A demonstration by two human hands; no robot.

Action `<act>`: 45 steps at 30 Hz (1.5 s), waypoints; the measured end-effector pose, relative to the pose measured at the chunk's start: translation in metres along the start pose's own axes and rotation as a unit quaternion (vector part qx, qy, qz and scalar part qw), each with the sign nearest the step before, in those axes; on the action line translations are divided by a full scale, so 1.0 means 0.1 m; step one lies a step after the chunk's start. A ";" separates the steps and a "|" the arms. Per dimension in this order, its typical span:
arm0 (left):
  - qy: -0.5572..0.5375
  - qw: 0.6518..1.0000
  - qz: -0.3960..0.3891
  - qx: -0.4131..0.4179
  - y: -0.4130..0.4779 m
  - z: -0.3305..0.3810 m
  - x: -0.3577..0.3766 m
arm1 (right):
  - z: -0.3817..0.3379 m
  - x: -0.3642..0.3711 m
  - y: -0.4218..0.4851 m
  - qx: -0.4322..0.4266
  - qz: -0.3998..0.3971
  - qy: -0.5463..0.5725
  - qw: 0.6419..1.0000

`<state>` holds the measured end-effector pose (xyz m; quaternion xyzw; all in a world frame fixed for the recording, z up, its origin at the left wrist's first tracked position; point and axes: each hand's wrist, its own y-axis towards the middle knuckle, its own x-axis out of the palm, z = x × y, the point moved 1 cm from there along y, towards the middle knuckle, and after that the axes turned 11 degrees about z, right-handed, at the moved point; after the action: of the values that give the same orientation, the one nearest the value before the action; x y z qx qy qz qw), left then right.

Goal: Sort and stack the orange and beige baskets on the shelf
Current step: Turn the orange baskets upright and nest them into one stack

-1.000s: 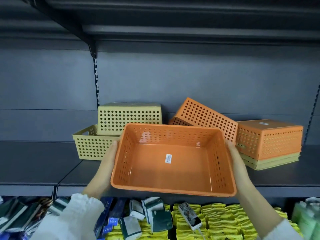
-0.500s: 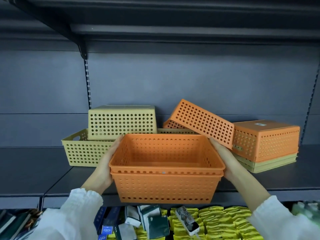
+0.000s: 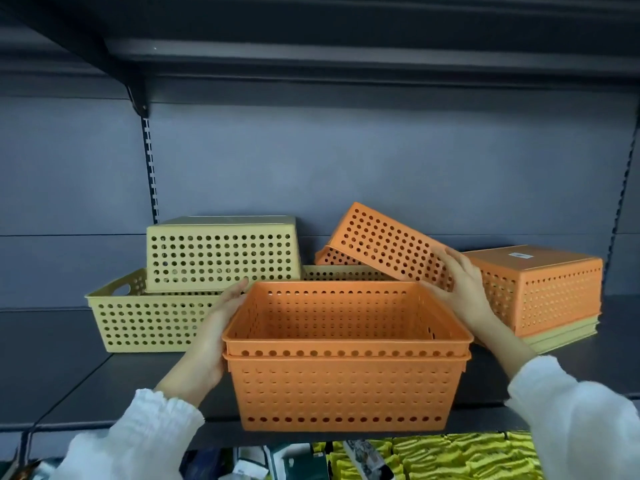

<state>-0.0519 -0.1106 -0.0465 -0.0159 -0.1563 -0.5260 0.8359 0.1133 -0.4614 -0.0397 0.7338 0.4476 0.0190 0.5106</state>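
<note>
Two orange baskets (image 3: 346, 389) sit nested, open side up, at the front edge of the dark shelf (image 3: 69, 358). My left hand (image 3: 214, 337) lies flat against the left side of this stack, fingers at the upper rim. My right hand (image 3: 464, 292) grips the lower right edge of a tilted orange basket (image 3: 381, 244) behind the stack. That basket leans on a beige basket (image 3: 346, 271) of which only the rim shows. At the right, an upside-down orange basket (image 3: 547, 289) rests on upside-down beige ones (image 3: 554, 341). At the left, an inverted beige basket (image 3: 221, 254) sits in an upright beige basket (image 3: 138, 320).
Another shelf board (image 3: 346, 57) hangs overhead, held by a bracket (image 3: 138, 98) at the left. Below the front edge, yellow packets (image 3: 467, 459) and small boxes (image 3: 298, 462) fill the lower shelf. Bare shelf surface lies left of the beige baskets.
The orange basket I held tilted toward me went down into the other orange basket on the shelf. My right hand then left its rim and moved up to the tilted orange basket behind.
</note>
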 end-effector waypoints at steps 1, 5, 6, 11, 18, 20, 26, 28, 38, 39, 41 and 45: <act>0.014 1.000 0.000 0.006 0.02 0.02 -0.01 | -0.05 0.01 0.10 -0.028 -0.016 -0.011 0.999; 0.148 0.983 0.039 0.099 0.14 0.22 0.01 | -0.32 0.10 0.51 -0.107 -0.121 -0.054 0.985; 0.208 0.965 0.052 0.154 0.19 0.31 0.04 | -0.37 0.12 0.59 -0.126 -0.148 -0.078 0.978; 0.359 0.882 -0.034 0.301 0.39 0.68 0.53 | -0.43 0.18 0.85 -0.134 -0.246 -0.148 0.948; 0.433 0.843 -0.106 0.301 0.73 0.62 1.10 | -0.50 0.13 0.90 -0.161 -0.185 -0.122 0.962; 0.417 0.851 -0.104 0.300 0.86 0.62 1.14 | -0.58 0.05 0.97 -0.172 -0.142 -0.108 0.969; 0.364 0.844 -0.081 0.385 1.04 0.80 1.16 | -0.88 -0.32 1.16 -0.197 -0.103 -0.002 0.975; 0.368 0.810 -0.065 0.452 1.06 0.93 1.13 | -0.98 -0.40 1.20 -0.208 -0.116 0.027 0.971; 0.352 0.706 0.109 0.605 0.83 1.18 0.89 | -1.20 -0.46 1.21 -0.172 -0.230 0.235 0.928; 0.364 0.694 0.137 0.606 0.83 1.18 0.88 | -1.21 -0.46 1.21 -0.170 -0.222 0.232 0.932; 0.388 0.685 0.177 0.591 0.80 1.21 0.85 | -1.24 -0.50 1.19 -0.167 -0.169 0.232 0.943; 0.373 0.727 0.252 0.519 0.78 1.32 0.61 | -1.17 -0.65 1.10 -0.126 -0.015 0.272 0.954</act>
<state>0.0096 -0.1042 0.1065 0.5790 -0.0706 -0.0968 0.8065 0.0879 -0.4282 0.1286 0.6239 0.5741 0.2665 0.4583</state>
